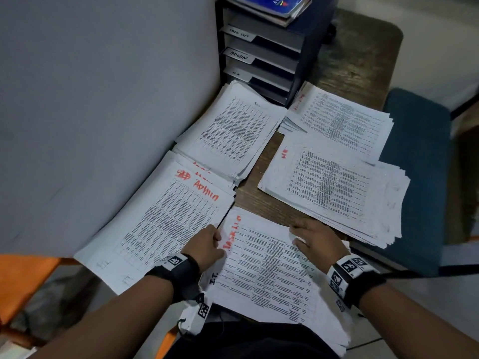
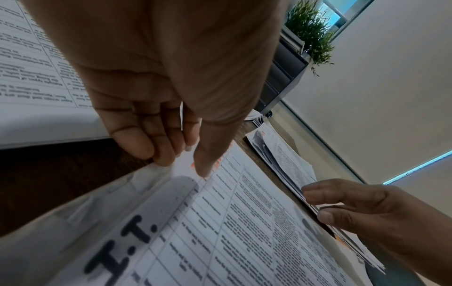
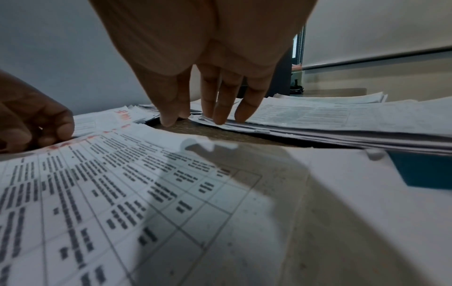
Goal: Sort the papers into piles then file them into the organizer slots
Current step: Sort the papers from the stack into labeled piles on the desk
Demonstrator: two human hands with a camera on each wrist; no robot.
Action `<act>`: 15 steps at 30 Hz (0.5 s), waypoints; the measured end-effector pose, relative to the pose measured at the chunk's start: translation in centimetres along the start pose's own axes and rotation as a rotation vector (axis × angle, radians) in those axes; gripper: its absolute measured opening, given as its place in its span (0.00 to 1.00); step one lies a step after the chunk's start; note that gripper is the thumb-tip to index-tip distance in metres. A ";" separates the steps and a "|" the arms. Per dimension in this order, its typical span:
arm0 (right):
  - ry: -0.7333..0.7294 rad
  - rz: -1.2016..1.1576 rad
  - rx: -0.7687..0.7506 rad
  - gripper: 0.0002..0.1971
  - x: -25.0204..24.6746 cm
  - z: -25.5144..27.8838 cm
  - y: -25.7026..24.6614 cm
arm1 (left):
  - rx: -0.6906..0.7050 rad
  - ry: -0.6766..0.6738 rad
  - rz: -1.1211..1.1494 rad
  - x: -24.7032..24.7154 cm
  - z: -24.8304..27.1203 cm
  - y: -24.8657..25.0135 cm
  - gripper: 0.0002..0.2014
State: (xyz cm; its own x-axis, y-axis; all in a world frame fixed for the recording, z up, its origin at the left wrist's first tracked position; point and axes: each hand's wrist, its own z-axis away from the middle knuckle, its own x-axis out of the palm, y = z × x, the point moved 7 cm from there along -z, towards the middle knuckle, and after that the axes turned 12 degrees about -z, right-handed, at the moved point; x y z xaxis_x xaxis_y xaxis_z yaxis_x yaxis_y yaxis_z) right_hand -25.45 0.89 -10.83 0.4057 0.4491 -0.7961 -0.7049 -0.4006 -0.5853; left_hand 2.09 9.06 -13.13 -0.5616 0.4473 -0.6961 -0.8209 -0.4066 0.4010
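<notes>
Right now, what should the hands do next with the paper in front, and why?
Probably lift the top sheet off the near stack. The left hand already pinches its red-lettered edge, and the right hand rests open at its far corner. The lettering seems to read "Task List", so it likely belongs on a matching pile.

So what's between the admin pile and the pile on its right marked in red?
A bare strip of wooden table separates the admin pile from the red-marked pile, seen in the head view.
</notes>
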 end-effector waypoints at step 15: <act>-0.109 0.127 0.210 0.15 0.7 -0.5 0.8 | -0.018 -0.011 0.005 0.0 -0.1 -0.2 0.17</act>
State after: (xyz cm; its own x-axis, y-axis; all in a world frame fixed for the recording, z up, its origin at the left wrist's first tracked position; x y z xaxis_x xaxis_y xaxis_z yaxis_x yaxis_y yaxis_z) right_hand -25.45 0.45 -11.98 0.2495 0.4935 -0.8332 -0.8561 -0.2897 -0.4280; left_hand 2.29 9.06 -13.29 -0.5669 0.4539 -0.6874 -0.8161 -0.4234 0.3935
